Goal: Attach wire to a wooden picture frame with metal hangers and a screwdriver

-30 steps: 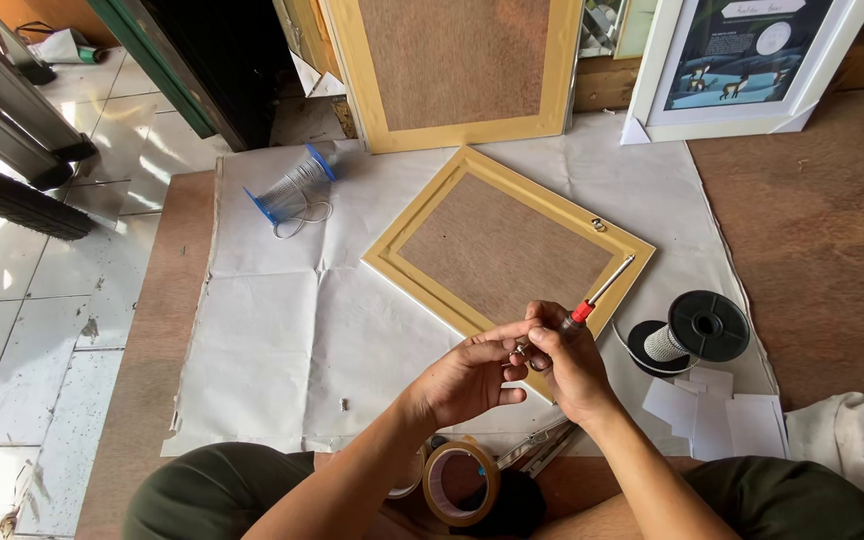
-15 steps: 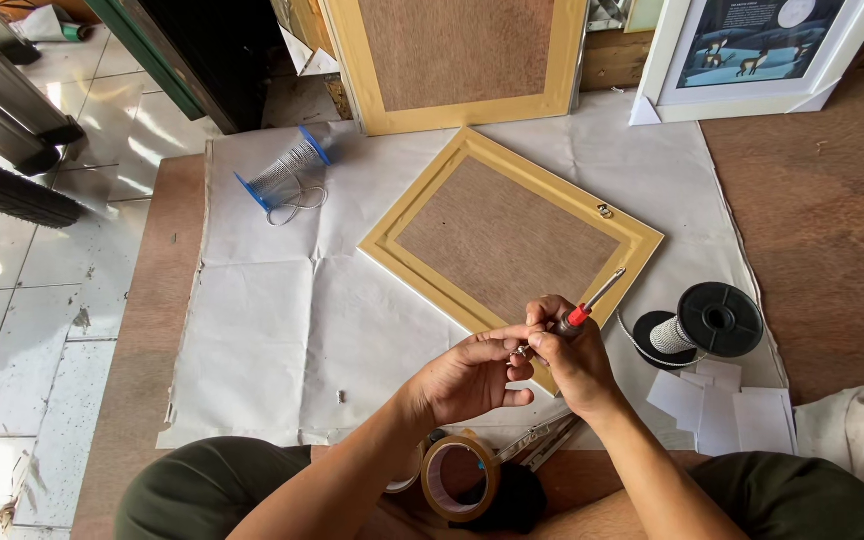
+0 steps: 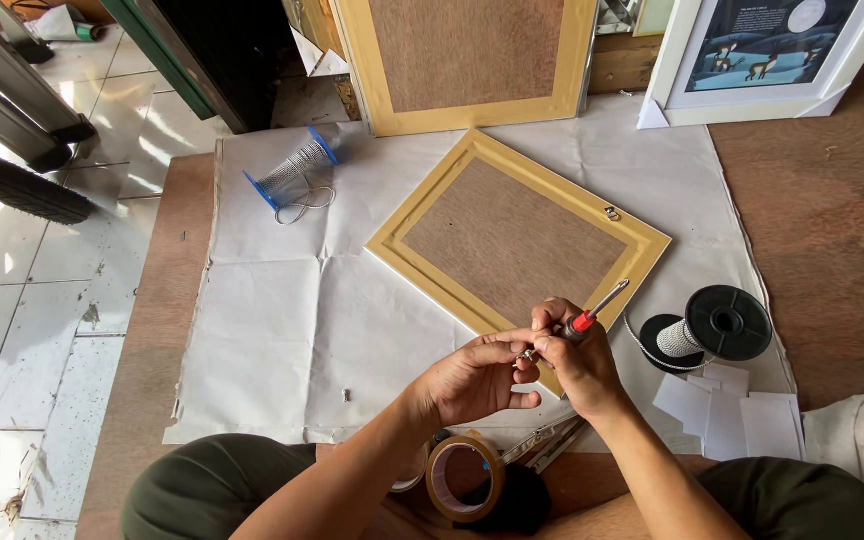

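A yellow wooden picture frame [image 3: 432,205] lies face down on white paper [image 3: 272,320], its brown backing board up and a small metal hanger [image 3: 612,213] near its right corner. My right hand [image 3: 577,360] holds a red-handled screwdriver [image 3: 595,308] with the shaft pointing up and right. My left hand [image 3: 477,378] meets it over the frame's near corner, fingertips pinching something small and metallic that I cannot make out.
A blue-ended wire spool [image 3: 297,175] lies at the back left. A black spool [image 3: 717,325] and white paper slips [image 3: 727,405] sit at the right. A brown tape roll [image 3: 464,478] rests by my knees. Another yellow frame [image 3: 467,60] and a white-framed picture [image 3: 772,55] lean at the back.
Both hands stay together over the frame's near corner with the screwdriver. The view has shifted slightly; nothing on the paper has moved.
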